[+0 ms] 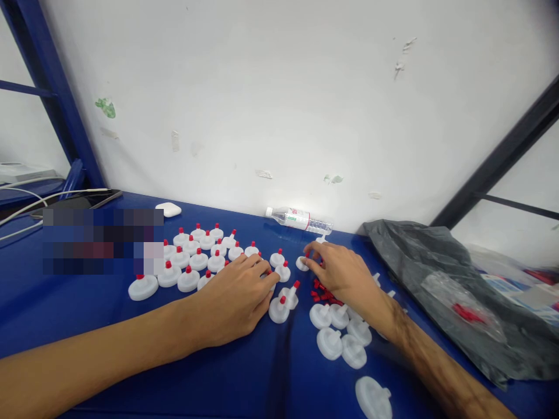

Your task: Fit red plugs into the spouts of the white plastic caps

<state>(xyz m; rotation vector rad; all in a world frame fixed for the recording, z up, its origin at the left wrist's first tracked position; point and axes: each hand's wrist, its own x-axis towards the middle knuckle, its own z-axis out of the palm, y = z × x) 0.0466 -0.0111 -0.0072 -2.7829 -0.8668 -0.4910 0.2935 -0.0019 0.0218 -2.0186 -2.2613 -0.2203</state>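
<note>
The right hand (345, 273) lies palm down with its fingertips drawn together on a white disc (301, 263) at the far end of its reach, pinching it at the rim; a fleck of red shows just at the fingertips. The left hand (236, 297) rests flat on the bench (87, 326) with the fingers bent. They touch the bench among the capped discs (192, 259), and whether they grip one cannot be told. The two hands are near each other, the pinched disc between and slightly beyond them.

Just under the right palm is a small heap of loose red caps (323, 291). Beside the right wrist, toward the person, is a cluster of bare discs (336, 331) without caps, one more lying apart near the lower edge. To the left of the left hand the capped ones stand in loose rows, each white with a red tip.

Farther back a water bottle (299, 219) lies on its side against the wall (279, 87); its label has green and red print, too small to read. A white earbud case (168, 209) sits to the left of it. At the right lies a crumpled grey bag (419, 256) with a clear bag (469, 311) of red pieces on it.

The bench top is deep blue, the wall is scuffed white, and a blue frame post (52, 87) rises at the left.
</note>
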